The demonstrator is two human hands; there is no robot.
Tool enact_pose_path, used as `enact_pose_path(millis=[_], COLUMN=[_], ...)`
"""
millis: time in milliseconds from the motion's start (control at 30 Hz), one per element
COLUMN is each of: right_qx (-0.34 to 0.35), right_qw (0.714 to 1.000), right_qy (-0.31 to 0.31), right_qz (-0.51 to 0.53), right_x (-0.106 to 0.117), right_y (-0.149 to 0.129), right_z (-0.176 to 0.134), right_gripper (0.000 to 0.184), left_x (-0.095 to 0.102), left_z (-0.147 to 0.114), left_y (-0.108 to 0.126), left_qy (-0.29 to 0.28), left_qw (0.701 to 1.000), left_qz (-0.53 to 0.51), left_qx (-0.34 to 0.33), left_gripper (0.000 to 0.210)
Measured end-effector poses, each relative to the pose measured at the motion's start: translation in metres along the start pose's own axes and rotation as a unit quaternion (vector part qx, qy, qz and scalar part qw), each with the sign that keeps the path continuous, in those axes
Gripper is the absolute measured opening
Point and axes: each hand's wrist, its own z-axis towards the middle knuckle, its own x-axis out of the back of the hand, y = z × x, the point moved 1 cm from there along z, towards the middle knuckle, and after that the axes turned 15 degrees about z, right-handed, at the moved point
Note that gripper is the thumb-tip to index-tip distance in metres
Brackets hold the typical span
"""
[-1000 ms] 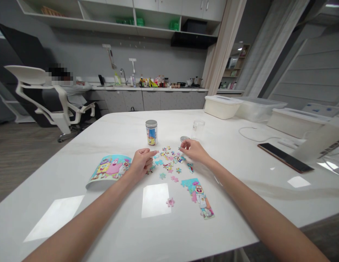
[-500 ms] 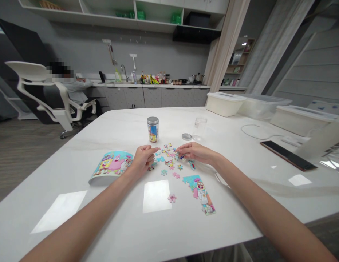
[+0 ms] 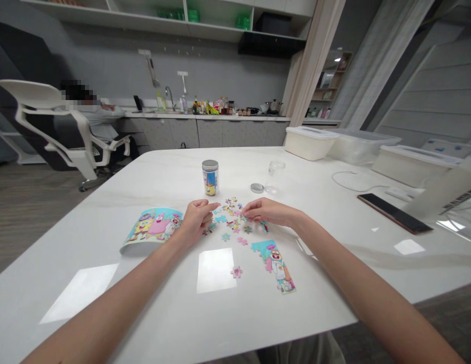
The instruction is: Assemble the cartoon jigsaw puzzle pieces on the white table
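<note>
Loose jigsaw puzzle pieces (image 3: 232,224) lie scattered in a pile on the white table. My left hand (image 3: 198,217) is curled at the pile's left edge, thumb and forefinger pressed together; anything between them is too small to make out. Across the pile, my right hand (image 3: 267,211) has its fingertips pinched low on a puzzle piece (image 3: 243,217), which they partly hide. Nearer to me lies a joined strip of puzzle (image 3: 277,267) with cartoon figures. One pink puzzle piece (image 3: 237,272) sits apart, left of the strip. A curved picture sheet (image 3: 154,227) rests beside my left wrist.
Behind the pile stand a lidded jar (image 3: 210,178) with a cartoon label and a clear jar (image 3: 275,177), a metal lid (image 3: 257,188) beside it. Storage boxes (image 3: 310,142) and a dark phone-like slab (image 3: 394,213) are at the right. A person sits on a white chair (image 3: 72,136) at far left.
The view has shifted slightly, moving the scene a little left and up. My right fingertips have moved slightly among the pieces. My left hand keeps nearly the same pose.
</note>
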Motion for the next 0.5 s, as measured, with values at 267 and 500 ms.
enact_pose_path(millis=[267, 500], right_qx=[0.003, -0.006], right_qw=[1.0, 1.0], right_qy=[-0.014, -0.017], right_qz=[-0.013, -0.026], right_x=[-0.0021, -0.005], right_y=[-0.0008, -0.0055], right_z=[-0.0017, -0.0065], right_gripper=[0.006, 0.009], left_x=[0.0007, 0.0], left_z=[0.0007, -0.0008], left_y=[0.0002, 0.0012], left_qy=[0.002, -0.002], left_qw=[1.0, 1.0], left_qz=[0.007, 0.003], left_qx=[0.005, 0.002], left_gripper=[0.064, 0.064])
